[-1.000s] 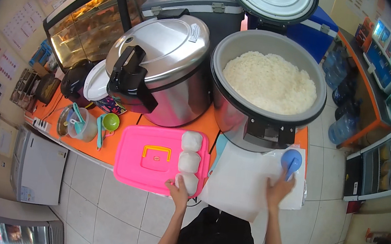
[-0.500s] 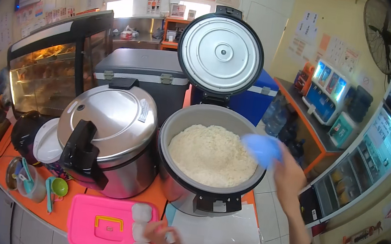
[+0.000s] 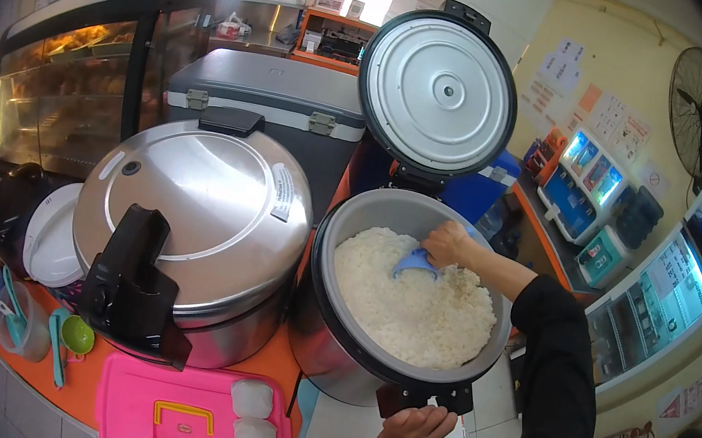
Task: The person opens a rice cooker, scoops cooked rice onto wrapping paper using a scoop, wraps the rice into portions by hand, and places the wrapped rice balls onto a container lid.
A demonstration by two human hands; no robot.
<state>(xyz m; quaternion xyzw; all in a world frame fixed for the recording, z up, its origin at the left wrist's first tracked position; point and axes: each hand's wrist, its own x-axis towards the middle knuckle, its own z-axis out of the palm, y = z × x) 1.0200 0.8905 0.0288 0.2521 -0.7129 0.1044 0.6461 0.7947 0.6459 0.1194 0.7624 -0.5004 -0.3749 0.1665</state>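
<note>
My right hand (image 3: 450, 244) grips a blue scoop (image 3: 417, 265), its cup pushed into the white cooked rice (image 3: 409, 315). The rice half fills the grey inner pot (image 3: 363, 209) of a large rice cooker (image 3: 326, 340) with its round lid (image 3: 442, 98) raised. By the cooker's front latch (image 3: 451, 398) is my left hand (image 3: 421, 427), its fingers curled inward; whatever they hold, if anything, is hidden.
A second, closed rice cooker (image 3: 199, 226) stands to the left. Before it lies a pink lid (image 3: 140, 404) bearing white wrapped portions (image 3: 254, 437). Utensils stand in a tub (image 3: 34, 332) beside a green cup (image 3: 77, 334). Behind are a grey cooler (image 3: 271, 84) and a heated food cabinet (image 3: 76, 85).
My right hand has brought the blue scoop from above the pot's right rim down into the rice. My left hand has moved right, from the white portions to the cooker's front.
</note>
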